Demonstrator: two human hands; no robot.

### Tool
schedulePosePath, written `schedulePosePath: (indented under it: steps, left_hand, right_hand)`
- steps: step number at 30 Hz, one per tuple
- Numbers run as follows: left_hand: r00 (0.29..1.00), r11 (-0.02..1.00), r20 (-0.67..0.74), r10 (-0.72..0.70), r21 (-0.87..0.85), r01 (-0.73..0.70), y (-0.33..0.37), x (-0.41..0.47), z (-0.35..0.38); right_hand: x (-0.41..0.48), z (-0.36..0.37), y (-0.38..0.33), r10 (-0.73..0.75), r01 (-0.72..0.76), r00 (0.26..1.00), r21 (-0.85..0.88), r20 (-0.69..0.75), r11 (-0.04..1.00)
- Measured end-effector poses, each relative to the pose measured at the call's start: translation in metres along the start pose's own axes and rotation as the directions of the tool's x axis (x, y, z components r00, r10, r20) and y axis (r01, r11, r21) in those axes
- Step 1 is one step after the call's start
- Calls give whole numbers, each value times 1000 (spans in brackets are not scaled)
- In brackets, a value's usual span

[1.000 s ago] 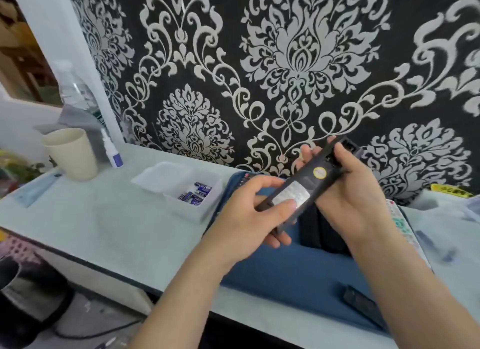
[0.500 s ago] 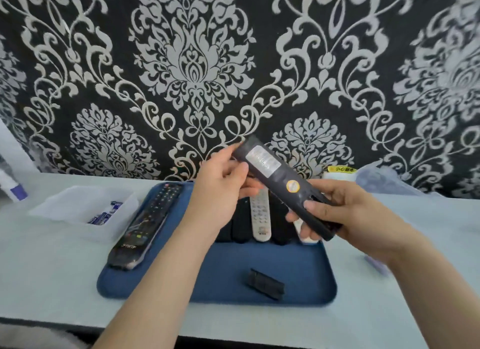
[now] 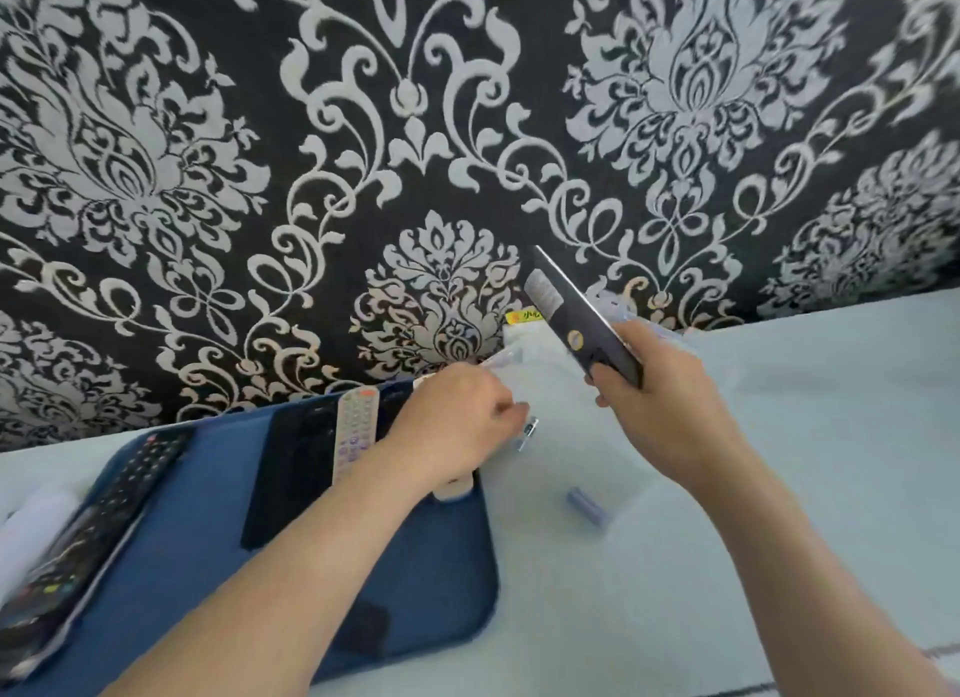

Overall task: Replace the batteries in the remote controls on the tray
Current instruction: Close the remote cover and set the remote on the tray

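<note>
Here the pale table [image 3: 805, 462] runs back to the patterned wall [image 3: 208, 151], its broadest bare stretch lying right of our right arm. The blue tray [image 3: 441, 566] sits at left, its rounded right edge under our left forearm. Our right hand [image 3: 660, 410] wraps its grip round a black remote [image 3: 576, 317], tilted up over the table, off the tray. Our left hand [image 3: 457, 426] curls at the tray's right edge. Whether its grip holds the small blurred cylinder [image 3: 527, 433] we cannot tell. A purple battery [image 3: 587, 507] lies loose between our arms.
</note>
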State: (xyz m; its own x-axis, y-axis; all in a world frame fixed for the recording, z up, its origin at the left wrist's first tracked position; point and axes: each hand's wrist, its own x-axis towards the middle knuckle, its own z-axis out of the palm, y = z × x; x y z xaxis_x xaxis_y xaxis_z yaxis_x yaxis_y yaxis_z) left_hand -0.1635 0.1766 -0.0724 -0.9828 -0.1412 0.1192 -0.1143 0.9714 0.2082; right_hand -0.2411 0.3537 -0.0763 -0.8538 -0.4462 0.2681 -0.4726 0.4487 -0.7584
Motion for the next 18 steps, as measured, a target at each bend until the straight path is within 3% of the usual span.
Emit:
schedulePosePath:
  steps: [2,4,7,11,13,18]
  left_hand:
    - [996,996,27,-87,27,86,2,5,-7]
    - [990,992,91,-110,74,103,6,18,-13]
    - [966,973,235,-110,222,56,18,38,-12]
    - [899,920,412,-145,390,-30,41,58,4]
    - [896,947,435,-85,315,-63,44,62,8]
    - [814,981,566,132,-190,-27,56,47,-1]
  right_hand:
    - [0,0,5,-23,22,1000,-74,-11,997]
    - [1,1,8,14,-15,1000,-33,-18,999]
    - [-1,9,8,29,-28,999,43,-33,999]
    - [-3,16,10,3,-2,999,10,-50,1000]
    - [-2,15,13,21,-18,998,40,-60,999]
    - [1,15,11,68,-61,996,93,-65,994]
